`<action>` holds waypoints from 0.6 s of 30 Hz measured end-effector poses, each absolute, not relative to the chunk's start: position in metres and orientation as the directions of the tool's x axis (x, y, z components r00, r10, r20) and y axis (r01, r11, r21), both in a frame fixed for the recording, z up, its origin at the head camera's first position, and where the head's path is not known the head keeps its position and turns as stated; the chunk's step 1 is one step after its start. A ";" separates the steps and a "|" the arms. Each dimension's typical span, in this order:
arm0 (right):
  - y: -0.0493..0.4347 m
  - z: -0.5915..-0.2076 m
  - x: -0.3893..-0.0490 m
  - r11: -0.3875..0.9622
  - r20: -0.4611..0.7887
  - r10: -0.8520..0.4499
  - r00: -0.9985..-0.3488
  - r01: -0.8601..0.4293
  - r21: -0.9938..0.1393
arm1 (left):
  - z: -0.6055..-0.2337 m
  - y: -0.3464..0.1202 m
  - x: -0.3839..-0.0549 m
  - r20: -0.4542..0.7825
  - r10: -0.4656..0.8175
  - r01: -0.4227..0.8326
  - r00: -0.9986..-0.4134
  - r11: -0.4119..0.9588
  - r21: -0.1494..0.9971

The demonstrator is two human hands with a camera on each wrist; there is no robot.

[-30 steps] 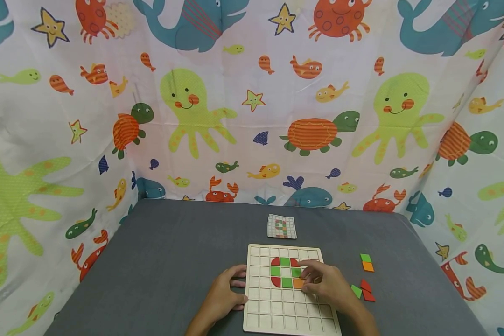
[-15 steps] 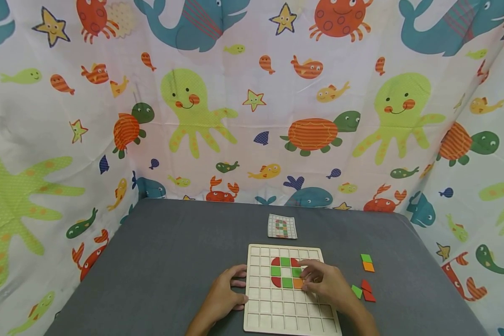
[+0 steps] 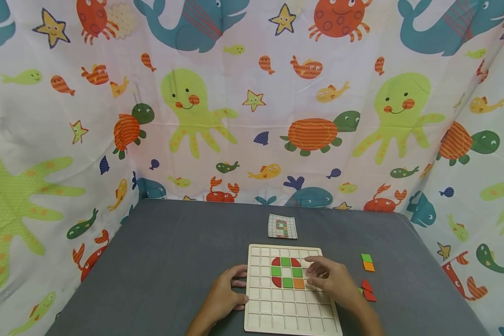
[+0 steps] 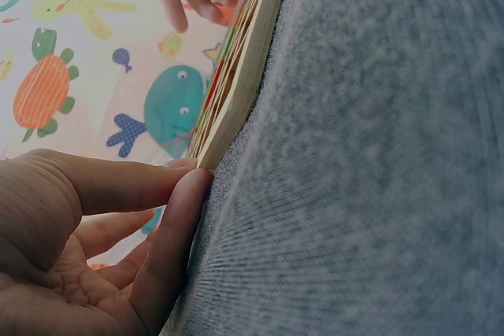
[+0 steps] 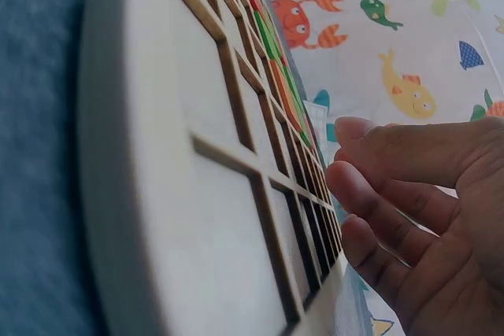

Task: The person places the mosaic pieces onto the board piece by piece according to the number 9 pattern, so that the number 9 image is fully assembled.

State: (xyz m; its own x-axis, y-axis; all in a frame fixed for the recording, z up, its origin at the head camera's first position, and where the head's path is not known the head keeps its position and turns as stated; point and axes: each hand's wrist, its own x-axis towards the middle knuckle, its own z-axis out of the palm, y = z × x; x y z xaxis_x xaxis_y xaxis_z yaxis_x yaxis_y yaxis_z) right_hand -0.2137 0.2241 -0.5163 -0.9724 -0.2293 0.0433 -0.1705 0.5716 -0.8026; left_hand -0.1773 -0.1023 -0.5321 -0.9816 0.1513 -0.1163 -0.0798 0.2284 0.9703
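A pale wooden grid board (image 3: 273, 308) lies at the front of the table. Flat tiles sit in its upper cells in a ring around one bare cell: red quarter-rounds (image 3: 276, 281), green squares (image 3: 286, 262) and one orange square (image 3: 298, 283) at the ring's lower right. My left hand (image 3: 222, 294) is at the board's left side; in the left wrist view its thumb and a finger pinch the board's edge (image 4: 244, 84). Just right of the ring, my right hand (image 3: 336, 282) hovers over the board, fingers loosely bent and holding nothing; the right wrist view shows bare fingertips (image 5: 350, 182).
Behind the board lies a small card (image 3: 282, 227) printed with a coloured grid pattern. To the right are a loose green tile (image 3: 366, 257), an orange tile (image 3: 368, 266) and red tiles (image 3: 368, 291), with another green one partly hidden by my right hand. Printed cloth (image 3: 252, 116) surrounds the table.
My right hand has drawn back a little to the right from the ring, uncovering the green and orange tiles on that side. The left hand has stayed at the board's edge.
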 end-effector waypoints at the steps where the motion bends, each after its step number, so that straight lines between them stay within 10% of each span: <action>1: 0.226 -0.516 -0.214 0.575 0.052 -0.223 -0.974 -0.174 -0.799 | -0.532 -0.102 -0.177 -0.117 0.152 -0.080 -0.982 0.228 0.970; 18: 0.277 -0.515 -0.223 0.704 0.225 -0.018 -0.974 -0.172 -0.689 | -0.531 -0.102 -0.177 -0.117 0.153 -0.080 -0.981 0.227 0.971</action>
State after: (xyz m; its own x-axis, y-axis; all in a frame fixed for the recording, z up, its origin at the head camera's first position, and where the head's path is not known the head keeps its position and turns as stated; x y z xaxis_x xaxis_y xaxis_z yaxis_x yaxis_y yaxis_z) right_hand -0.2232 0.2772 -0.5153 -0.9742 -0.0183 0.2250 -0.1724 0.7036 -0.6894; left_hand -0.1765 -0.1021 -0.5312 -0.9813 0.1528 -0.1171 -0.0805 0.2268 0.9706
